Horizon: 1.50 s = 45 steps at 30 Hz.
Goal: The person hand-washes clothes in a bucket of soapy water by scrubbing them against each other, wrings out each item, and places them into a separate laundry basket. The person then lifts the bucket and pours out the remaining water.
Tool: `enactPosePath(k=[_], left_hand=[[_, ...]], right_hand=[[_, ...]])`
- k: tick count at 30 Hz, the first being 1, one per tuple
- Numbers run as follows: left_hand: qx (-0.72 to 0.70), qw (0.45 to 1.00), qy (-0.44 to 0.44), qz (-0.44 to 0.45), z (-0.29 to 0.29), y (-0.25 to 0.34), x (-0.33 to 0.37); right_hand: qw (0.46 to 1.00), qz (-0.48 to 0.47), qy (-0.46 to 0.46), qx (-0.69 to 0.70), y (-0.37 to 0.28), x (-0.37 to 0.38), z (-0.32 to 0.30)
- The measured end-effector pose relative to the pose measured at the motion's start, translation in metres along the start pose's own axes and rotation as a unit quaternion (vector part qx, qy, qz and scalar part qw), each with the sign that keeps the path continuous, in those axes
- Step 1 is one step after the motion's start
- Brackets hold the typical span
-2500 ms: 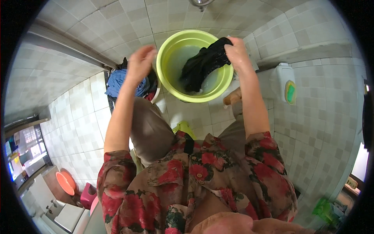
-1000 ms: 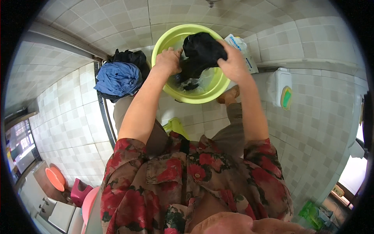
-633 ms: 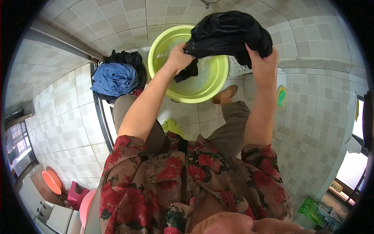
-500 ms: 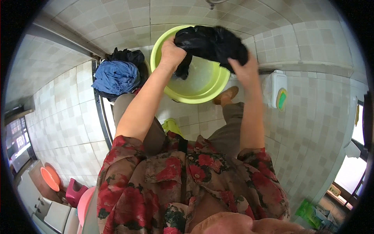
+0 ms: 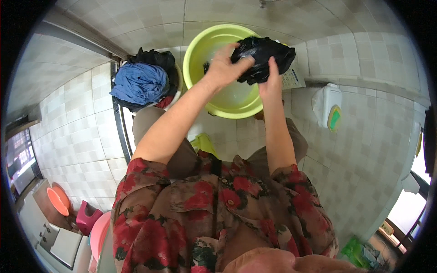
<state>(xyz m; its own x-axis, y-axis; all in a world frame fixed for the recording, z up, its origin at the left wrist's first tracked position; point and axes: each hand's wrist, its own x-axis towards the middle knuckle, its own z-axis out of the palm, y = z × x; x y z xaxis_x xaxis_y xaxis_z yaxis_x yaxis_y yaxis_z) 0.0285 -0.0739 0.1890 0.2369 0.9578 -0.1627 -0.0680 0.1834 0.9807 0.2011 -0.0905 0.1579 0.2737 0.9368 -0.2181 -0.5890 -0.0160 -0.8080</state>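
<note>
A wet black cloth (image 5: 264, 59), bunched into a wad, is held over the right side of a yellow-green basin (image 5: 193, 86). My left hand (image 5: 224, 67) has its thumb and fingers spread around the left end of the wad and is slightly blurred. From the near right side, my right hand (image 5: 271, 84) grips it with the thumb up on top; its other fingers are hidden behind the cloth. Cloudy water (image 5: 230, 93) shows in the basin below. Whether the black stuff at the basin's left inside is part of the same cloth I cannot tell.
Left of the basin stands a tub heaped with a blue garment (image 5: 141, 84) and black clothes (image 5: 157, 59). A white container (image 5: 333, 102) with a green-and-yellow scrub sponge (image 5: 334, 118) is on the right. Tiled walls close in behind the basin.
The black cloth has gone from stretched between my hands to a compact wad. My hands have come together, the left moving right and the right moving left. The view has shifted slightly.
</note>
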Motion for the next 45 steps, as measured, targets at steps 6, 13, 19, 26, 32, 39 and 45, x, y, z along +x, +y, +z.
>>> enactPosePath(k=[6, 13, 19, 26, 32, 39, 45], left_hand=[[-0.227, 0.929, -0.068, -0.285, 0.009, 0.002, 0.007], [-0.415, 0.893, 0.073, -0.160, 0.010, 0.032, 0.000], [-0.378, 0.919, 0.065, -0.096, 0.011, 0.009, 0.021], [-0.207, 0.974, 0.029, -0.090, 0.019, 0.020, 0.012], [-0.126, 0.983, 0.036, 0.130, 0.028, 0.027, 0.013], [-0.018, 0.976, 0.049, 0.212, 0.022, 0.033, 0.019], [-0.006, 0.989, 0.033, 0.144, 0.026, 0.024, 0.021]], right_hand=[[0.968, -0.077, -0.090, -0.221, -0.021, 0.019, -0.025], [0.950, 0.170, -0.229, -0.124, -0.067, 0.005, 0.062], [0.957, 0.182, -0.170, -0.147, -0.063, 0.014, 0.066], [0.962, 0.166, -0.207, -0.067, -0.058, 0.026, 0.030], [0.942, 0.083, -0.268, -0.183, -0.069, 0.057, 0.041], [0.943, 0.188, -0.217, -0.165, -0.063, 0.054, 0.060], [0.927, 0.234, -0.238, -0.170, -0.043, 0.077, 0.023]])
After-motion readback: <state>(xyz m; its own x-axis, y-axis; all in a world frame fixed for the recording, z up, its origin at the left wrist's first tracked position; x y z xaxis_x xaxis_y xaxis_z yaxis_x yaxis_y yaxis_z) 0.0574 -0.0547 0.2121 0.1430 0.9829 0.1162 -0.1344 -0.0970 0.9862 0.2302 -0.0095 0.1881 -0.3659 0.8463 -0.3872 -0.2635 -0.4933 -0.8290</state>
